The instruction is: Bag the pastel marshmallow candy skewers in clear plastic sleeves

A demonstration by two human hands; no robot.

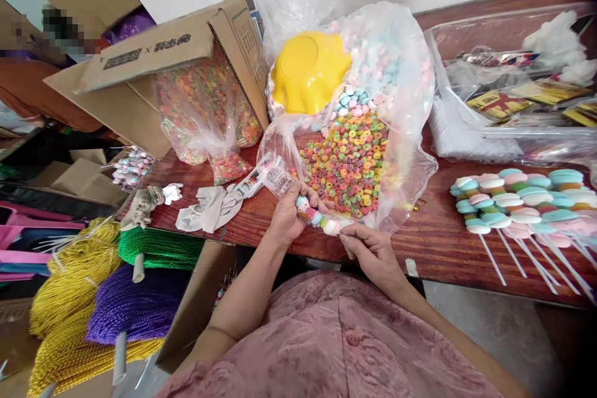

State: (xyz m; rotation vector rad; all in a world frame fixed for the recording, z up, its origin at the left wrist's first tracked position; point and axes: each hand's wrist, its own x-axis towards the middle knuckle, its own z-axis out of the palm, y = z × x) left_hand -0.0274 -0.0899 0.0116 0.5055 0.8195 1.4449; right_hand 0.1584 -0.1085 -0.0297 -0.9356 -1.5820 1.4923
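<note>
My left hand (pixel 288 216) is closed around a candy skewer (pixel 318 219), a row of pink, white, blue and green sweets. A clear wrapper with a printed label (pixel 276 178) sticks out beyond the left fingers. Thumb and fingers of my right hand (pixel 373 252) pinch at the pale pink end of the skewer; whether they grip the stick or the wrapper is hidden. Just behind both hands lie ring-shaped gummies (pixel 347 165) in an opened clear bag. Pastel candies (pixel 357 101) are heaped behind them, under a yellow scalloped bowl (pixel 311 73) lying upside down.
Finished-looking candy skewers (pixel 527 202) are piled at right, below a clear bin of packets (pixel 513 130). At left stand a cardboard box (pixel 153 68) with bagged gummies (pixel 205 106), white gloves (pixel 209 208), and yellow, green and purple cord bundles (pixel 135 305). A person (pixel 46 90) is behind.
</note>
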